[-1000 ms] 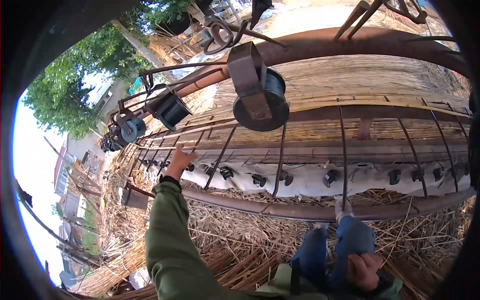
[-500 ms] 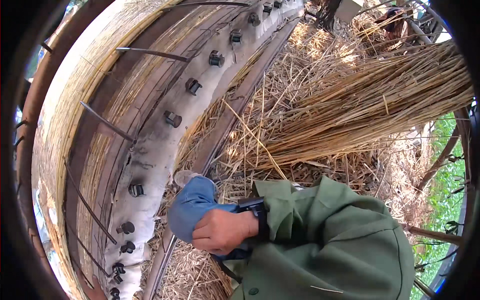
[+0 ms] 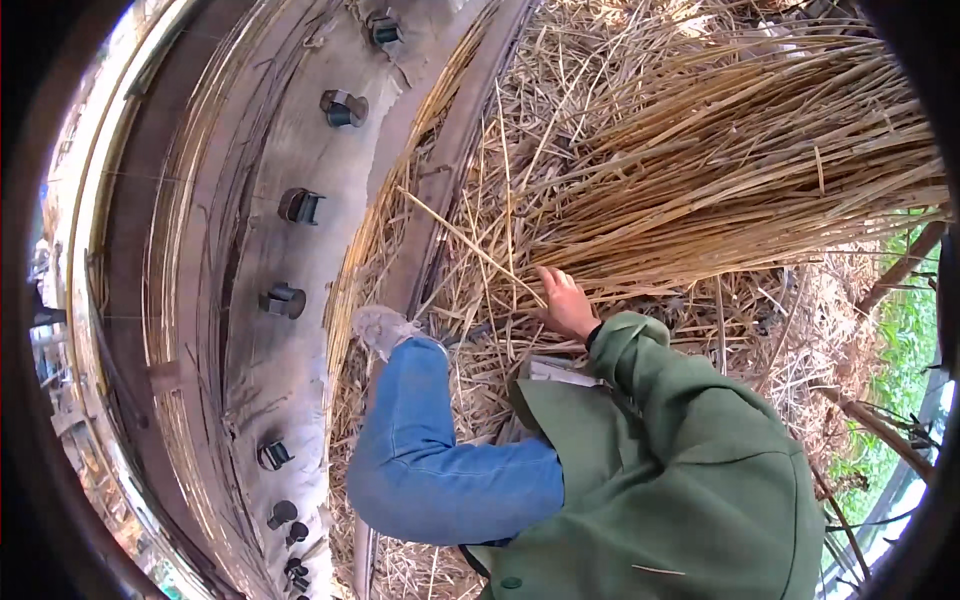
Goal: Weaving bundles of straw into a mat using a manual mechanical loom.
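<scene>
Headcam has the right hand [image 3: 567,305] looking open, stretched toward the near end of the reed bundle [image 3: 740,190] on the straw litter [image 3: 530,130], can't tell if it's touching. Nothing looks picked up yet, whole bundle's left lying there, left hand's out of frame. No brands, labels or writing I can read.

The right hand [image 3: 568,306], its fingers extended, is hovering at or resting against the near end of a bundle of reeds [image 3: 740,185]. A green sleeve [image 3: 640,350] is covering the arm. A bent leg [image 3: 430,480] in blue jeans is ending in a pale shoe [image 3: 383,330] beside a brown rail [image 3: 436,185]. Dark spools [image 3: 283,300] are lining a pale sheet [image 3: 340,165]. Loose straw [image 3: 540,105] is littering the ground.
</scene>
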`<state>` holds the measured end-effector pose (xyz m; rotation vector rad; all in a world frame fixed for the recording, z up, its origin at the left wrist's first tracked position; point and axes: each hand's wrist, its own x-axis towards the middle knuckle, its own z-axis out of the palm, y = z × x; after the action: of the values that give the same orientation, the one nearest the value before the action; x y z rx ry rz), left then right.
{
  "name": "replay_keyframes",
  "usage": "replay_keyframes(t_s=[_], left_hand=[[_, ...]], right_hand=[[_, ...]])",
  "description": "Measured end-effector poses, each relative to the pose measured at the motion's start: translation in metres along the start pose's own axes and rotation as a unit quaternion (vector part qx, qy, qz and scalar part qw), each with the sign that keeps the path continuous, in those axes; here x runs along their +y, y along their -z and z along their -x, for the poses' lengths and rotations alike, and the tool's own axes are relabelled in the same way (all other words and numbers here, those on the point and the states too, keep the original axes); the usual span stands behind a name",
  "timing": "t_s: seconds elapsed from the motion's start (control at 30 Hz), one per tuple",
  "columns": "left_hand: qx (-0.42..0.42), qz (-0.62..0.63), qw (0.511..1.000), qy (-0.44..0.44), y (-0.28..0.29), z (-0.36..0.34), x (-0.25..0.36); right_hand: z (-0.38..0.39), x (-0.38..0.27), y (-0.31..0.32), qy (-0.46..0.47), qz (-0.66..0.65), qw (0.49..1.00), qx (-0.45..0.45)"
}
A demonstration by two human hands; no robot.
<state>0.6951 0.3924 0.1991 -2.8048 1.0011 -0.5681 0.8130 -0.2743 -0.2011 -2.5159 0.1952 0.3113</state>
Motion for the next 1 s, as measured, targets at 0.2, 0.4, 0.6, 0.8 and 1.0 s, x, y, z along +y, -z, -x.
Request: replay_keyframes(t_s=[0.2,0.4,0.6,0.8,1.0], left_hand=[[-0.071,0.214,0.728,0.648,-0.120,-0.181,0.117],[-0.139,0.247,0.726,0.626,-0.201,-0.238,0.152],[-0.194,0.261,0.726,0.606,-0.248,-0.253,0.161],[-0.240,0.259,0.716,0.602,-0.277,-0.264,0.161],[-0.264,0.238,0.704,0.614,-0.290,-0.266,0.156]], right_hand=[[-0.031,0.077,-0.092,-0.150,-0.040,0.982,-0.104],[-0.072,0.081,-0.055,-0.380,-0.354,0.797,0.310],[-0.154,0.100,-0.077,-0.358,-0.480,0.781,0.174],[-0.219,0.108,-0.134,-0.423,-0.322,0.838,0.126],[-0.250,0.116,-0.171,-0.505,-0.216,0.830,0.098]])
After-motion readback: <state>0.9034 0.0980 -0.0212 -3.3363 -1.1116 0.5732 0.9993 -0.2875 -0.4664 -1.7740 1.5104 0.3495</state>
